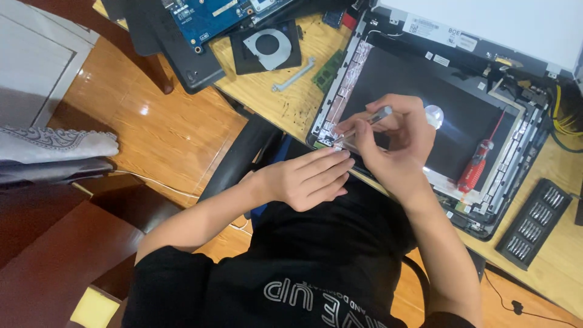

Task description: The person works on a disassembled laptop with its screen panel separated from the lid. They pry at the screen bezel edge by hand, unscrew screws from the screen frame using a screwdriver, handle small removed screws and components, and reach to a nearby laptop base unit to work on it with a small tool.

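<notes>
An opened laptop display frame (527,130) with a black back panel lies on the wooden desk (267,85). My right hand (395,143) grips a slim silver screwdriver (371,119), its tip down at the frame's near left corner. My left hand (311,178) rests flat at the same corner, fingers together, touching the frame's edge and holding nothing.
A red-handled screwdriver (476,167) lies on the black panel. A black case of bits (534,223) sits at the right. A blue circuit board (209,15), a cooling fan (267,45), a memory stick (328,70) and a metal bracket (294,76) lie further up the desk.
</notes>
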